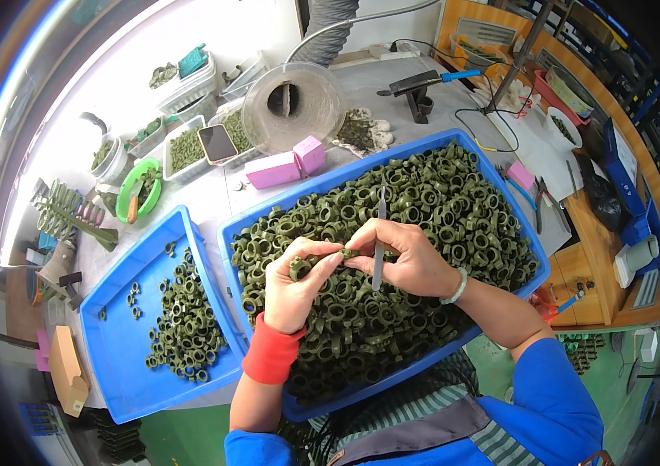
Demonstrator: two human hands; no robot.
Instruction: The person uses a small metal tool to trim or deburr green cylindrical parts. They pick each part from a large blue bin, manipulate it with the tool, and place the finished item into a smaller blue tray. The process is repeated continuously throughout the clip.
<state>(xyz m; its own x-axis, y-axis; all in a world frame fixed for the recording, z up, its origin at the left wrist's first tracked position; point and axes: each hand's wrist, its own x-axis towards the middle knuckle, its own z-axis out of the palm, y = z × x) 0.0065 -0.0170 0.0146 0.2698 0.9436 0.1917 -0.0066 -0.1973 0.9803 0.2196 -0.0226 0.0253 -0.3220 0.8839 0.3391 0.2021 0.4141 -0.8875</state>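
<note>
Two hands over the big blue tray [501, 167], meeting near frame centre. Left hand [293, 283], red wristband [272, 351] at its 6 o'clock, grip clamped on an olive-green ring [300, 268] cradled in the curled fingers. Right hand [406, 260], pale bead bracelet [458, 287] on the wrist, grip pinched together on a second small green ring [348, 252] at the fingertips, touching the left thumb tip. Same hand also carries slim metal tweezers [380, 233], running 12 to 6 o'clock through the fist, tip sticking out upward.

Both rings sit just above the heap of matching green rings [439, 210] that fills the big tray almost edge to edge.

At 9 o'clock of the hands: smaller blue tray [116, 349], touching the big one along its side, with a much smaller ring pile [186, 318] and a few strays toward its left.

Further out on the table [213, 198], 12 o'clock of the hands: two pink boxes [287, 165] just beyond the big tray's rim, a clear round spool [293, 105] behind them. At 11 o'clock: a phone [217, 143] lying across white bins of green parts [186, 149], a green bowl [138, 189] near them. At 1 o'clock, far side: a blue-handled tool [423, 80] on a stand.
</note>
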